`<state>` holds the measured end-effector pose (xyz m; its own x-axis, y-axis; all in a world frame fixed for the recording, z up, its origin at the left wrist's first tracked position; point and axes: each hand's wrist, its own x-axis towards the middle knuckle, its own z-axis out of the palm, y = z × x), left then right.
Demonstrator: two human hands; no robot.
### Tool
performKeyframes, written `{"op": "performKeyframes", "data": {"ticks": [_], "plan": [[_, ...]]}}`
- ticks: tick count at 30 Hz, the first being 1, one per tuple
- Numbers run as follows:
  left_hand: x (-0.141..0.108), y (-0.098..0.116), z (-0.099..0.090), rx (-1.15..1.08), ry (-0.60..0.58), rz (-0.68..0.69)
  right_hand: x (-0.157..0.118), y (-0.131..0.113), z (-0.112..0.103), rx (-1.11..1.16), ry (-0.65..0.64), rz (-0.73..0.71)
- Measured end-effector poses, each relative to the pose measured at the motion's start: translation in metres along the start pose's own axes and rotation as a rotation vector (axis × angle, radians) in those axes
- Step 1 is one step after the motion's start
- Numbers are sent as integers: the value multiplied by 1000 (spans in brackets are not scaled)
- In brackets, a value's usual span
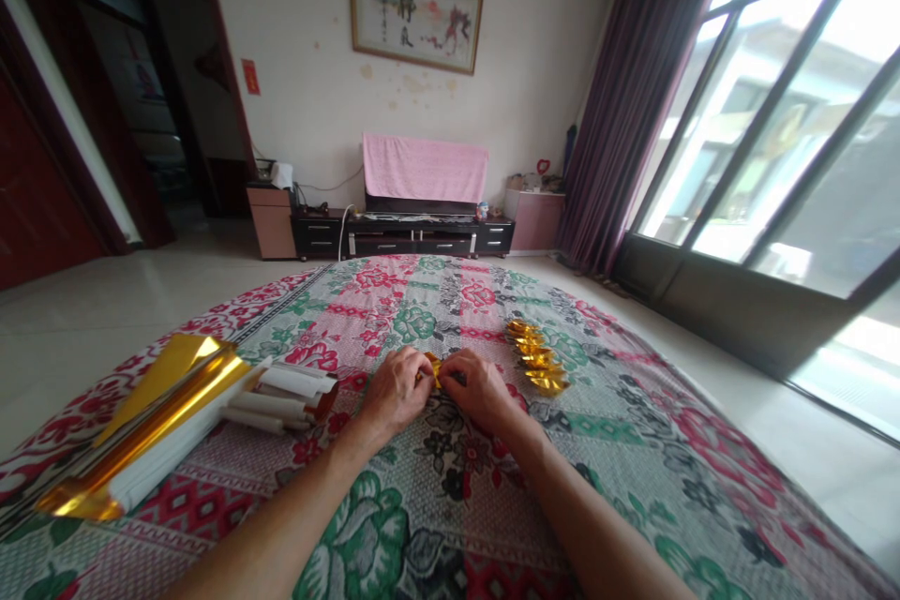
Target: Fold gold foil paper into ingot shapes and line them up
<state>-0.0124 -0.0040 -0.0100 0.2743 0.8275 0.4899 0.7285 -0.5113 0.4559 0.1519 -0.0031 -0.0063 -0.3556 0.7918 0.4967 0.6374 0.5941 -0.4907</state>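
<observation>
Between my two hands, near the middle of the patterned cloth (366, 319), is a small piece of gold foil paper (436, 369). My left hand (399, 386) pinches its left side with curled fingers. On the right side, my right hand (478, 384) grips it with bent fingers, which hide most of the piece. A row of folded gold paper ingots (538, 356) lies to the right of my right hand. Off to the left rests a stack of gold foil sheets (165, 422), partly curled. White paper rolls (267, 408) lie against its right side.
The flowered cloth covers a wide rounded surface. Beyond it, along the wall, stands a low black cabinet (414, 232) with a pink cloth (426, 167) draped over something on it. Glass doors (766, 112) and a purple curtain (647, 75) are at the right.
</observation>
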Motion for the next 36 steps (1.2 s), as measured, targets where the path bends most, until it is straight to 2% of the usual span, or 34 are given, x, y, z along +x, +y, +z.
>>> {"op": "performKeyframes", "data": {"ticks": [19,36], "plan": [[0,0,0,17,-24,17,0,-6,-4,-2,-5,11],[3,1,1,3,-27,-42,0,-11,-4,-5,-4,78]]}}
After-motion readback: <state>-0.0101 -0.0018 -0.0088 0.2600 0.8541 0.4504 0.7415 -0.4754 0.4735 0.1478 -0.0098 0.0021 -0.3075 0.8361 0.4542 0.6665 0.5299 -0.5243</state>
